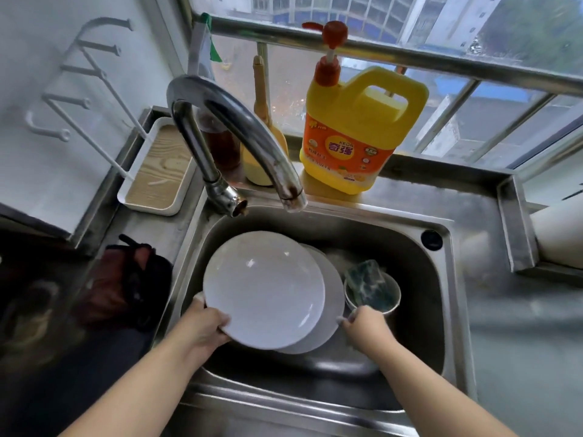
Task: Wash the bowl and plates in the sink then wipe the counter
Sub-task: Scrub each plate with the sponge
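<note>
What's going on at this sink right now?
A person is washing up. The left hand grips the top white plate, which overlaps a second plate in the sink. The right hand pinches the rim of a small bowl holding a green sponge. No water shows at the faucet.

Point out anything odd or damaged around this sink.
The faucet tip has brown, rust-like staining near its outlet. The sponge sits inside the bowl, normal for washing. Nothing looks spilled or broken.
</note>
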A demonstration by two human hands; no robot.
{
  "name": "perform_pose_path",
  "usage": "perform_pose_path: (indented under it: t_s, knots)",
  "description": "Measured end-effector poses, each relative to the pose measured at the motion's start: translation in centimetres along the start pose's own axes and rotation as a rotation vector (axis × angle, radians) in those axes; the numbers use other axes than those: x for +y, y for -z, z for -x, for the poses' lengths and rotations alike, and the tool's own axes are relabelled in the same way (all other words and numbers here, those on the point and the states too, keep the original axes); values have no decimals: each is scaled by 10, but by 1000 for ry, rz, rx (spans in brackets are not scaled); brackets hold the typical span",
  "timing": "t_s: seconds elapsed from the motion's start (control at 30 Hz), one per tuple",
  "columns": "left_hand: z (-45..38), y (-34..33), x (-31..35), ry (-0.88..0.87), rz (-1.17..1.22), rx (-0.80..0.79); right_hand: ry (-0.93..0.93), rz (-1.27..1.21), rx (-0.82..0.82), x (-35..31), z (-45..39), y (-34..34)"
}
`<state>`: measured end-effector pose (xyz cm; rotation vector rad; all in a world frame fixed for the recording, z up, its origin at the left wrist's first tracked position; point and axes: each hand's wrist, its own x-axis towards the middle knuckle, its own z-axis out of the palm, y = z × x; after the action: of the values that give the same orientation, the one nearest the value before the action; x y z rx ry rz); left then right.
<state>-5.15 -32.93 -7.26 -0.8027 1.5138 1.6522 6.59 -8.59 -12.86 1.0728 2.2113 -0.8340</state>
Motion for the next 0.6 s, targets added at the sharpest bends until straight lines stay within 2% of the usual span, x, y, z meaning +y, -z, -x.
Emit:
perform_pose_path:
  t_s: [0.07,0.23,0.4,0.6]
  knots:
    - [0,-2,-2,8,-4,5,-69,-46,-64,8,-8,-22]
    - [-2,2,-4,29,-26,-10,-191,-397,-9,20,-32,-47]
    - [0,5,-5,29,-20,-19,-195,-558,-20,9,-24,-52]
    - [-1,9,-5,-7,20,-43,-104,-703,-40,-3,0,-38]
